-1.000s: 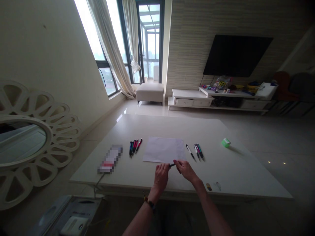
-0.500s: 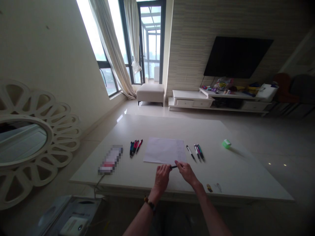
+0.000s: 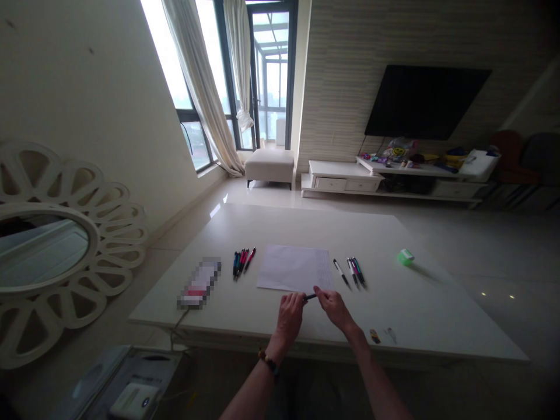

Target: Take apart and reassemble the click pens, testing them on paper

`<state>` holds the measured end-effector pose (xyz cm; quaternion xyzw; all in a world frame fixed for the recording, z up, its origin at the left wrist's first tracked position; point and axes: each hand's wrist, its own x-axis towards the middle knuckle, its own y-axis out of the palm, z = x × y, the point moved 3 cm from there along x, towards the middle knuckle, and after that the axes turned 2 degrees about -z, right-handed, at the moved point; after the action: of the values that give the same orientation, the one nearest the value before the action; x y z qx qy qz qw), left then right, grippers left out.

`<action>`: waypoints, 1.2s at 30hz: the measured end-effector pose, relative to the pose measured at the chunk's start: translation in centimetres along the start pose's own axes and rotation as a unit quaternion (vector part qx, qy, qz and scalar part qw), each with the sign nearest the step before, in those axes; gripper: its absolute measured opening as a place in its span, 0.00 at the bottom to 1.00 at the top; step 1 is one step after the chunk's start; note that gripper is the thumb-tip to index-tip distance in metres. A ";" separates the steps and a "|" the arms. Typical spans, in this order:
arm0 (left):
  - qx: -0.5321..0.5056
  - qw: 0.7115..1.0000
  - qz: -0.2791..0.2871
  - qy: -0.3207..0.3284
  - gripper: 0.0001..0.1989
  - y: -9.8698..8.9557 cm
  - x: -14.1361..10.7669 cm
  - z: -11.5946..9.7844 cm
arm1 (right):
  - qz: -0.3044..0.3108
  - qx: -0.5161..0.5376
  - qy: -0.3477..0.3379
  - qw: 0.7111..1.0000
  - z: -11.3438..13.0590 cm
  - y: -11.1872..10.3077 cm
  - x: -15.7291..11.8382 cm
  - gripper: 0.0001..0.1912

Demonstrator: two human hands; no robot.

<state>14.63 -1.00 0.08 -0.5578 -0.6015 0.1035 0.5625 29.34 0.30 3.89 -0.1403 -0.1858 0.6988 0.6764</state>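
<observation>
Head view: pen (image 3: 310, 297) pinched between both hands' fingers (image 3: 318, 293).

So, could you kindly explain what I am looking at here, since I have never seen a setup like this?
There is no machine here: these are a person's two bare hands, seen from a camera worn on their head, looking forward and down. The left hand and right hand together hold a slim dark pen above a white rectangular table. On it lie a white paper sheet, a cluster of coloured pens to its left, another cluster of pens to its right, and a small green block.
</observation>
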 end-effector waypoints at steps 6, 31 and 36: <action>0.001 1.000 0.012 -0.001 0.06 0.1 -0.1 0.0 | 0.018 0.011 0.022 1.000 -0.3 0.2 0.0 0.26; 0.012 1.000 0.006 0.009 0.07 -0.4 -0.1 0.0 | -0.005 -0.015 -0.020 1.000 -0.7 0.8 0.0 0.25; -0.028 1.000 -0.004 -0.003 0.08 -0.9 -0.2 -0.2 | -0.022 0.044 0.044 0.998 -1.9 1.2 0.0 0.30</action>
<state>14.25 -1.53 0.69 -0.5706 -0.6078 0.0861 0.5455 29.14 0.37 1.68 -0.1373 -0.1277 0.6845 0.7045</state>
